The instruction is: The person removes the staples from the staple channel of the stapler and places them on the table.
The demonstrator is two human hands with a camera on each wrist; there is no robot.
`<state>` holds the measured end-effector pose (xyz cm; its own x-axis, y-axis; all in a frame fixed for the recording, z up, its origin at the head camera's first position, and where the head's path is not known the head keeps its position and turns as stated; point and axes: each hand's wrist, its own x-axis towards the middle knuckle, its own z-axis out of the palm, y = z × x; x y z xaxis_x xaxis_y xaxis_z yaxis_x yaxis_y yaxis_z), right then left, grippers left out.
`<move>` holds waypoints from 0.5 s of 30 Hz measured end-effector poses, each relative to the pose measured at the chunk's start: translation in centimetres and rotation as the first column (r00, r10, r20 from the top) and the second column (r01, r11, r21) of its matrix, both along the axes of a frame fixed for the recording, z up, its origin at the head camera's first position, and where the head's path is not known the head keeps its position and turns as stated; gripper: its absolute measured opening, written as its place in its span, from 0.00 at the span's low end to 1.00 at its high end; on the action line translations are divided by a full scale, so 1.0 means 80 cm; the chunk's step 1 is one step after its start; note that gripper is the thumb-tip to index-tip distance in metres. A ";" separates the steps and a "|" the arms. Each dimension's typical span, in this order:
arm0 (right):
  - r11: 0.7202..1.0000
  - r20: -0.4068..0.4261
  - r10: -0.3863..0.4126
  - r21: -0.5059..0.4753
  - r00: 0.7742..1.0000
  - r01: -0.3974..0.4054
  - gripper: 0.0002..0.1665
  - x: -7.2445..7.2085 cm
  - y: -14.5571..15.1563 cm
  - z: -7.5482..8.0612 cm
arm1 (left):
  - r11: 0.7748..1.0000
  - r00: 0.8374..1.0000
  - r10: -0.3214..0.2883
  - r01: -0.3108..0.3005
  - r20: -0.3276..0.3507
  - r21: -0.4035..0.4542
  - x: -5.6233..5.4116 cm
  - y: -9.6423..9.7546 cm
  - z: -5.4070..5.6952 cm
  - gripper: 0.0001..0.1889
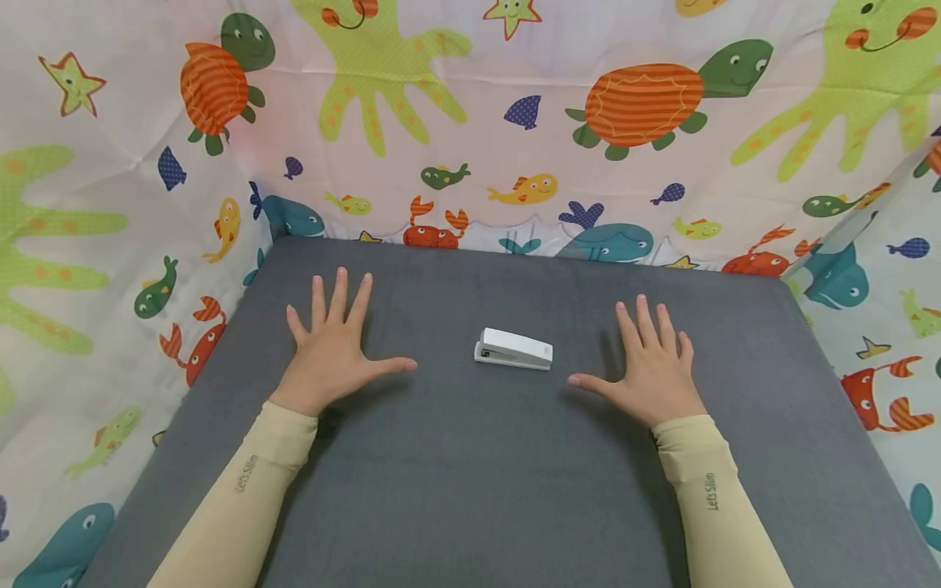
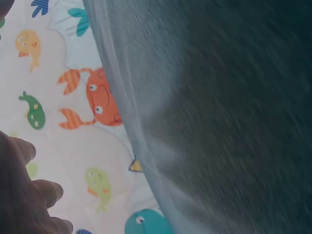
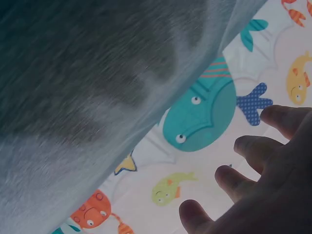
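A white stapler lies on the grey tabletop near the middle of the head view, its mouth end toward the left. To its left is my left hand, palm down with fingers spread and the thumb stretched toward the stapler. My right hand is spread the same way on the other side, its thumb tip a short gap from the stapler. Both hands hold nothing. Each wrist view shows only fingertips, the left at the lower left and the right at the lower right.
Behind the table and along its sides hangs a white curtain printed with turtles, crabs, fish and whales. The grey cloth's far edge meets it just beyond the fingertips. Beige sleeves cover both forearms.
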<state>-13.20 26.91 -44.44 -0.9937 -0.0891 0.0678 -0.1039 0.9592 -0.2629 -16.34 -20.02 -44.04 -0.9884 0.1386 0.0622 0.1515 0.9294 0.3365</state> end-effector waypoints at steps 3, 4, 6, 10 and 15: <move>1.000 -0.003 0.004 -0.003 1.000 -0.004 0.84 -0.001 -0.010 0.001 | 1.000 1.000 -0.009 0.009 -0.003 -0.003 -0.003 0.010 0.001 0.77; 1.000 -0.002 0.005 -0.007 1.000 -0.005 0.83 -0.001 -0.013 0.002 | 1.000 1.000 -0.012 0.012 -0.003 -0.002 -0.003 0.013 0.002 0.77; 1.000 -0.005 0.009 -0.015 1.000 -0.009 0.83 -0.002 -0.019 0.002 | 1.000 1.000 -0.017 0.017 -0.001 -0.004 -0.004 0.020 0.004 0.76; 0.999 -0.005 0.022 -0.031 1.000 -0.022 0.82 -0.004 -0.032 0.001 | 0.999 0.999 -0.034 0.034 -0.001 0.000 -0.004 0.034 0.009 0.76; 0.998 -0.038 0.050 -0.031 0.998 -0.051 0.82 -0.012 -0.050 0.003 | 0.998 0.998 -0.058 0.058 0.004 0.018 -0.005 0.061 0.012 0.77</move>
